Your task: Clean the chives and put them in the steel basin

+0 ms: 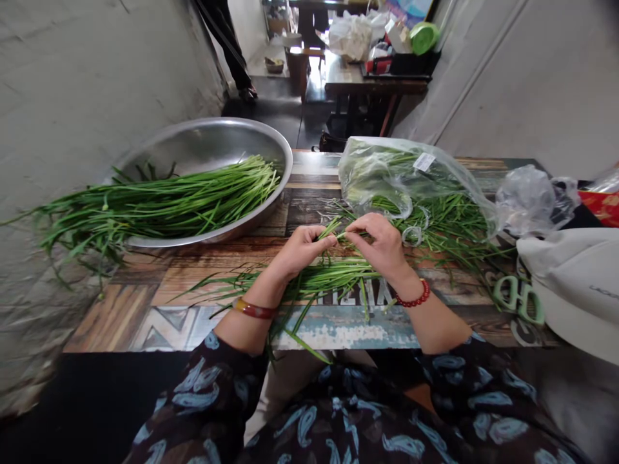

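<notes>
My left hand (304, 251) is closed around a few garlic chives (331, 228), whose pale ends stick out toward the right. Thumb and forefinger of my right hand (382, 245) pinch at those ends, close to the left fingertips. Beneath both hands, a loose bunch of garlic chives (338, 276) lies across the table, with some blades hanging over the front edge. On the left, a wide steel basin (289, 169) holds a large bundle of chives (203, 200), its leafy tips drooping over the rim. A clear plastic bag (430, 169) with more chives lies beyond my right hand.
Loose green stalks (449, 219) spill from the bag. Green-handled scissors (520, 298) and a white cap (570, 283) lie at the right, near crumpled clear plastic (527, 196). Behind stands another table (353, 80) with bags on it. A person's leg (229, 48) shows at the back left.
</notes>
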`<action>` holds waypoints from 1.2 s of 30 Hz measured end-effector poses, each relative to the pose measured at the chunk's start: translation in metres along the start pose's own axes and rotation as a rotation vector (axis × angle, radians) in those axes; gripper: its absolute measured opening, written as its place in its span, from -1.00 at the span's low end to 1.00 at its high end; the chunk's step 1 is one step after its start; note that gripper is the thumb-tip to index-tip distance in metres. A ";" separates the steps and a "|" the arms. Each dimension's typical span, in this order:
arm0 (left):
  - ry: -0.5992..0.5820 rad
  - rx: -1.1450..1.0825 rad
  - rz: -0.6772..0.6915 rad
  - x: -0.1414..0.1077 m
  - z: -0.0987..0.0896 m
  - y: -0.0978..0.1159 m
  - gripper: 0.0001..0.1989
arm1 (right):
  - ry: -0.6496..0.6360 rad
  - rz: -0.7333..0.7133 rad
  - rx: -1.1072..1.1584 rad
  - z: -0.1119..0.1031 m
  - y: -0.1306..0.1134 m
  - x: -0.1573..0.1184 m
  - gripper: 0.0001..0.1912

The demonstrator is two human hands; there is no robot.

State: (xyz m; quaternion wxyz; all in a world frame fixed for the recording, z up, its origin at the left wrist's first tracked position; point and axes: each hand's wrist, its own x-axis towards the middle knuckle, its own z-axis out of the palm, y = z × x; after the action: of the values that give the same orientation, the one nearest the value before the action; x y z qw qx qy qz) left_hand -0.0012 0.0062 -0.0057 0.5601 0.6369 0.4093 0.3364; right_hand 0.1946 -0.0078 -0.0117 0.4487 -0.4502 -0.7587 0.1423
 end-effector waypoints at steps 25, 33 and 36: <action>0.005 0.019 -0.031 0.000 0.000 -0.001 -0.64 | 0.235 0.307 0.244 -0.009 0.027 0.003 -0.61; 0.002 0.056 0.005 0.000 0.002 0.002 -0.65 | 0.019 0.039 0.124 -0.002 0.008 0.001 -0.92; 0.014 0.088 0.028 0.000 0.004 0.004 -0.67 | 0.020 0.073 0.148 0.003 0.007 0.000 -0.84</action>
State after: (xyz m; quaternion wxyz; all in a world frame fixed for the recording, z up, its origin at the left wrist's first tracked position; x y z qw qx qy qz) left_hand 0.0032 0.0038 -0.0024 0.5239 0.6643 0.4188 0.3301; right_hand 0.1960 -0.0041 -0.0176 0.4827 -0.4448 -0.7247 0.2097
